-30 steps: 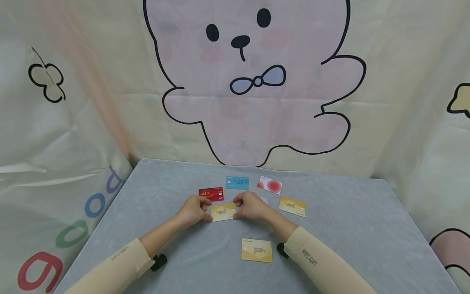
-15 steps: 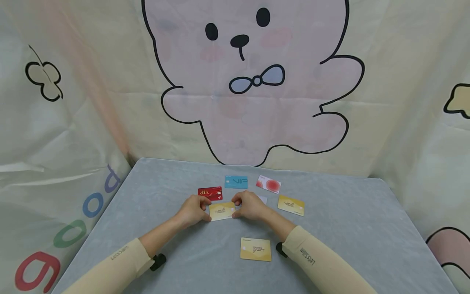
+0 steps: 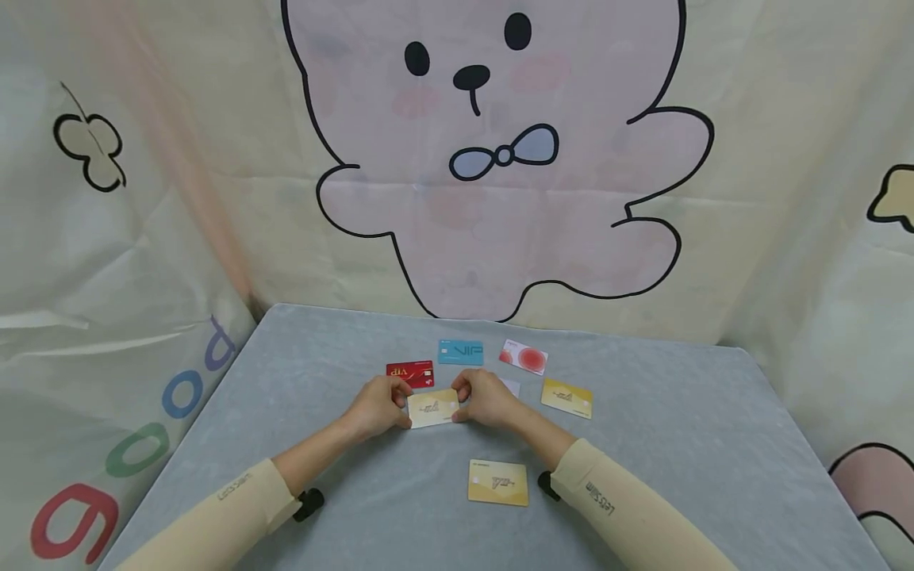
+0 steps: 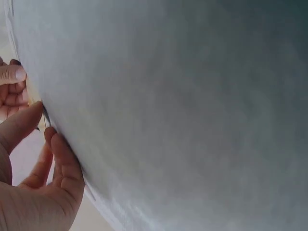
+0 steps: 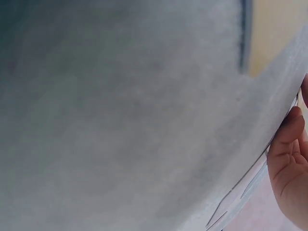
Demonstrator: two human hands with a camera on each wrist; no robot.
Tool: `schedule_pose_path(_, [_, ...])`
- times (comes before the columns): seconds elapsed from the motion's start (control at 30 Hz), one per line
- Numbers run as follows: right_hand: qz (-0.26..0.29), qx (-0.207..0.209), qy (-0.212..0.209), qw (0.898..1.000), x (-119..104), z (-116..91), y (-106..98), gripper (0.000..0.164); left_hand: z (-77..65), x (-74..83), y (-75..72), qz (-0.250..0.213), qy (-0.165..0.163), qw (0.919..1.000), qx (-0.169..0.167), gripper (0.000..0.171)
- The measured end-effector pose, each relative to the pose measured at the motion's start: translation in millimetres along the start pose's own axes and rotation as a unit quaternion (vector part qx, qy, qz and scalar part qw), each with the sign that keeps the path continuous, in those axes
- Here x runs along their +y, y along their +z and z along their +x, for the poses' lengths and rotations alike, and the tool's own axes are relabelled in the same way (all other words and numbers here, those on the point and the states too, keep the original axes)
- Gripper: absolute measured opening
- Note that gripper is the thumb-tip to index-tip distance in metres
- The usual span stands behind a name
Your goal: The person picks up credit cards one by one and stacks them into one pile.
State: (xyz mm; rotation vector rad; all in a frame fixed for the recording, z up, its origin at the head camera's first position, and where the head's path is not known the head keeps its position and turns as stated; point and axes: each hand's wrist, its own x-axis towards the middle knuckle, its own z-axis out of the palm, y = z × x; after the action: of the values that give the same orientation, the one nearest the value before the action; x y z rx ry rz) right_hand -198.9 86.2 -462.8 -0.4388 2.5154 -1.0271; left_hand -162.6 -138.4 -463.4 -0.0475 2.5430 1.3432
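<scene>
A pale yellow card with a small line drawing on it is held between both hands near the middle of the table. The left hand pinches its left end between thumb and fingers. At its right end, the right hand grips the corners, thumb at the near one and fingers at the far one. In the left wrist view, both hands meet the card, which shows as a thin yellow strip. Just behind it lies a red VIP card. A whitish card is mostly hidden behind the right hand.
Toward the back lie a blue VIP card and a white card with a red circle. One yellow card rests to the right, another yellow card in front. A grey-blue cloth covers the table.
The held card's face has turned paler, as if tilted slightly. Both hands keep their grip at nearly the same place, and the other cards lie as before.
</scene>
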Motion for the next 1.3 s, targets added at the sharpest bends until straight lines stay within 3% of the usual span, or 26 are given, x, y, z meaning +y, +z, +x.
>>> schedule_pose_path(0.43, [0.034,-0.001,-0.006,0.999,2.4,-1.4,-0.4,0.038,3.9,0.1,-1.5,-0.013,0.005,0.9999,-0.004,0.032])
schedule_pose_path(0.7, [0.043,0.019,-0.018,0.999,4.4,-3.7,-1.7,0.027,1.7,1.8,-1.1,-0.023,0.001,0.9997,0.004,0.028])
schedule_pose_path(1.3, [0.092,0.014,0.001,0.996,5.0,-18.5,-8.1,0.027,-3.7,4.6,-1.6,-0.104,0.003,0.9944,-0.016,0.032])
